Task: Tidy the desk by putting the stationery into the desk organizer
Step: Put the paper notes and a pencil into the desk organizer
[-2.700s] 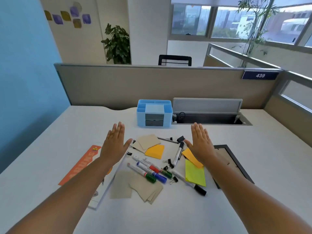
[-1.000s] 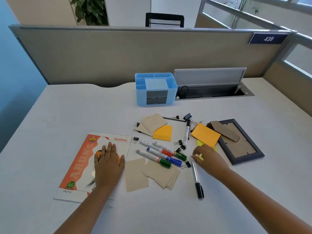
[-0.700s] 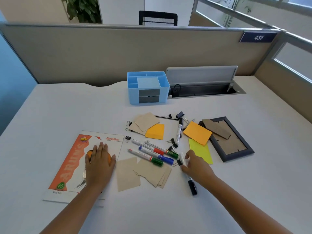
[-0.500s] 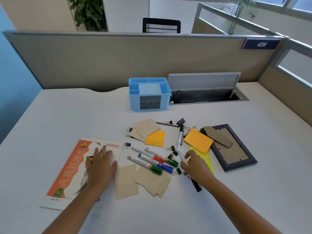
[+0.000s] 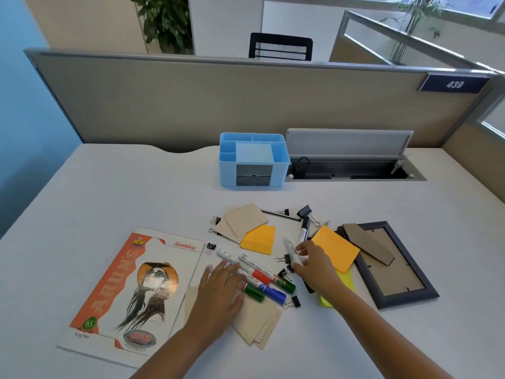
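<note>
A light blue desk organizer [image 5: 254, 160] stands at the back of the white desk. In front of it lie loose stationery: red, green and blue capped markers [image 5: 262, 277], a black-capped marker [image 5: 304, 229], binder clips [image 5: 306, 212], orange sticky notes [image 5: 334, 247], a yellow-green note [image 5: 345, 280] and tan cards [image 5: 246, 218]. My right hand [image 5: 314, 266] is shut on a white marker [image 5: 291, 251], its tip raised. My left hand [image 5: 218, 289] lies flat with fingertips on the coloured markers and over more tan cards [image 5: 259, 321].
An orange and white notebook [image 5: 136, 283] lies at the front left. A dark picture frame [image 5: 393, 266], back side up, lies to the right. An open cable tray [image 5: 352, 170] sits beside the organizer. A beige partition [image 5: 218, 99] closes the desk's far edge.
My right hand closed on the white marker and lifted its tip off the desk. My left hand slid right, off the notebook, onto the coloured markers. The camera tilted down earlier.
</note>
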Demonstrator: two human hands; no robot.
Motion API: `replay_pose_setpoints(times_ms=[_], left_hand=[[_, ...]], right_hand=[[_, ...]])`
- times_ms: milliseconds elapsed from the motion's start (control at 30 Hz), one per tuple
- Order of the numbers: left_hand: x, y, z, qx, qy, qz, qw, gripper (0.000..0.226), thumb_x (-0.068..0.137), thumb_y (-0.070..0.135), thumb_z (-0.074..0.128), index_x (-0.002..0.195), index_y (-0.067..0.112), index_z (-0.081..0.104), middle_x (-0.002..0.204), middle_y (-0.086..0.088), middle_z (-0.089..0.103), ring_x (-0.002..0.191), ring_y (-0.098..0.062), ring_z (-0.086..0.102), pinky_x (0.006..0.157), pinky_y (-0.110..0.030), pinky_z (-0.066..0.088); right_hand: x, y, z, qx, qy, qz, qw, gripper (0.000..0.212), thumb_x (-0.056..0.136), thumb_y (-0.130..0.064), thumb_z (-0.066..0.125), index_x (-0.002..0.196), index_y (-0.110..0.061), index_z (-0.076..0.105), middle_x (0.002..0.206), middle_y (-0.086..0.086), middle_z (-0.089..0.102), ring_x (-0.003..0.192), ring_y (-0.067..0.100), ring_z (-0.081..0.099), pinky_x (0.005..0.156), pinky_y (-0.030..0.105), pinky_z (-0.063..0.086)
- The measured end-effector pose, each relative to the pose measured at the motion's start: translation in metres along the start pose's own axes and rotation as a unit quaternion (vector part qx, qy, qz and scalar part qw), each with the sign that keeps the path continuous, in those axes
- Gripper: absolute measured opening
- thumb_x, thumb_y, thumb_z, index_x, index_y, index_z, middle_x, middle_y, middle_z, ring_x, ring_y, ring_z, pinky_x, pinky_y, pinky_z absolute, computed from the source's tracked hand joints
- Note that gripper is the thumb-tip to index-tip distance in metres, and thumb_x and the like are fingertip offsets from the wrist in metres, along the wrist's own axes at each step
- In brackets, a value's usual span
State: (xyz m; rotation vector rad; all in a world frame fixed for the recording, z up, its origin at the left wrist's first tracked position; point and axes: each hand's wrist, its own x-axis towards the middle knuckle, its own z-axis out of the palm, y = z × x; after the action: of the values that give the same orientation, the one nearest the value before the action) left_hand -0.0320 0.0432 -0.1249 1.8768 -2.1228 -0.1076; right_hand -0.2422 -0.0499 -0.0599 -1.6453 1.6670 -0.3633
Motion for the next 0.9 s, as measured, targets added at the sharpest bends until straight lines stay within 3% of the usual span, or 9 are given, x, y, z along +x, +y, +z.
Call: replay_pose_setpoints(times_ms=[133,200,300,400,500,667,800,900], left_hand=[[0.02,-0.011,-0.005,-0.043,0.033,-0.005,0.998,0.028,0.084,0.039,0.038,0.108,0.032,0.05,0.121,0.005,0.06,0.125,-0.014,0.035,0.099,-0.05,0.027],[0.036,-0.016,-0.009,-0.057,0.051,-0.02,0.997,0.031,0.086,0.037,0.042,0.113,0.027,0.054,0.124,0.0,0.059,0.127,-0.021,0.042,0.103,-0.047,0.026],[0.064,-0.014,-0.017,-0.096,0.042,-0.128,0.986,0.039,0.089,0.032,0.051,0.124,0.015,0.052,0.132,-0.007,0.053,0.123,-0.026,0.046,0.102,-0.04,0.035],[0.093,-0.013,-0.023,-0.097,0.028,-0.27,0.957,0.046,0.089,0.037,0.052,0.127,0.013,0.045,0.129,-0.008,0.052,0.115,-0.024,0.049,0.092,-0.034,0.042],[0.112,-0.016,-0.027,-0.108,-0.008,-0.354,0.929,0.05,0.087,0.04,0.054,0.123,0.009,0.04,0.123,-0.011,0.05,0.11,-0.026,0.051,0.084,-0.034,0.044],[0.127,-0.023,-0.024,-0.069,-0.042,-0.384,0.92,0.052,0.084,0.043,0.058,0.124,0.015,0.037,0.121,-0.006,0.052,0.11,-0.025,0.051,0.086,-0.037,0.039],[0.138,-0.024,-0.021,-0.179,0.0,-0.405,0.897,0.038,0.088,0.024,0.057,0.123,0.023,0.043,0.117,-0.004,0.061,0.108,-0.025,0.051,0.087,-0.037,0.029],[0.14,-0.027,-0.026,-0.272,0.052,-0.405,0.872,0.027,0.089,0.015,0.055,0.116,0.019,0.052,0.11,-0.007,0.064,0.1,-0.024,0.054,0.086,-0.035,0.031]], right_hand=[[0.008,-0.01,0.004,-0.165,0.051,-0.06,0.983,0.041,0.086,-0.027,0.061,0.123,-0.02,0.045,0.126,0.004,0.047,0.112,0.021,0.047,0.073,0.026,0.043],[0.019,-0.023,0.007,-0.17,0.063,-0.096,0.979,0.041,0.087,-0.03,0.059,0.124,-0.02,0.046,0.127,0.004,0.047,0.118,0.021,0.043,0.082,0.028,0.043],[0.043,-0.048,0.017,-0.141,0.031,-0.127,0.981,0.042,0.088,-0.033,0.058,0.125,-0.017,0.046,0.13,0.005,0.048,0.121,0.022,0.042,0.093,0.034,0.042],[0.072,-0.069,0.028,-0.169,0.01,-0.126,0.978,0.051,0.089,-0.038,0.056,0.131,-0.015,0.04,0.132,0.008,0.048,0.122,0.025,0.041,0.095,0.037,0.042],[0.099,-0.076,0.033,-0.207,-0.002,-0.106,0.973,0.061,0.089,-0.044,0.055,0.137,-0.014,0.032,0.135,0.011,0.046,0.124,0.029,0.04,0.096,0.04,0.04],[0.119,-0.074,0.038,-0.285,0.007,-0.101,0.953,0.069,0.086,-0.052,0.054,0.14,-0.018,0.028,0.134,0.007,0.049,0.123,0.028,0.04,0.095,0.04,0.037],[0.126,-0.076,0.043,-0.291,0.037,-0.115,0.949,0.065,0.086,-0.049,0.054,0.141,-0.025,0.03,0.125,-0.001,0.057,0.12,0.025,0.04,0.093,0.04,0.03],[0.13,-0.078,0.041,-0.204,0.035,-0.112,0.972,0.055,0.086,-0.04,0.058,0.136,-0.029,0.038,0.113,-0.006,0.06,0.115,0.019,0.044,0.091,0.037,0.028]])
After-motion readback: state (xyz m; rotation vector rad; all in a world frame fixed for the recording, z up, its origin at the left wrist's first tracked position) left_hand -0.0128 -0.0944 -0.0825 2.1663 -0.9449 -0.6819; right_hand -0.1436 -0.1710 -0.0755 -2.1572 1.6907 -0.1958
